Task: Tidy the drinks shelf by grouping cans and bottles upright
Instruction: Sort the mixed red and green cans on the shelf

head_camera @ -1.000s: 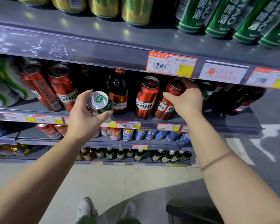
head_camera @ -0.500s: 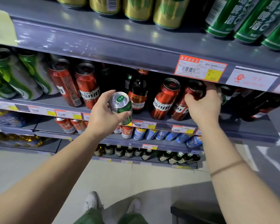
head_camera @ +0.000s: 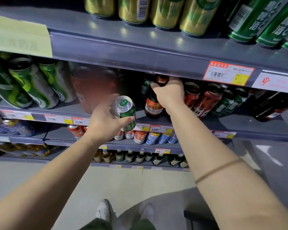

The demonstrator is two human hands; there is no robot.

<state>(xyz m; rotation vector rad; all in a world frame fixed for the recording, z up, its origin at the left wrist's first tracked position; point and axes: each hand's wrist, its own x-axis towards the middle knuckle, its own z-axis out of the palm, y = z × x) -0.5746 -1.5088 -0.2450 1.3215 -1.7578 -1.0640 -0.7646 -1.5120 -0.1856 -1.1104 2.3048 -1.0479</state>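
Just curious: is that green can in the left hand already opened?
Unopened, it seems: the green can in the left hand shows its pull tab lying flat on the lid.

Grey shelf [head_camera: 106,112] with red cans [head_camera: 204,100], brown bottle [head_camera: 152,105].

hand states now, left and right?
Left hand: grips the green can.
Right hand: grips the neck of the brown bottle on the shelf.

Held can [head_camera: 125,112]: silver top, green body; bottle [head_camera: 153,103]: dark brown glass, orange-and-white label; shelf [head_camera: 140,47]: grey; upper cans [head_camera: 166,12]: gold; left cans [head_camera: 23,83]: green-and-white swirls; right cans [head_camera: 206,100]: red.
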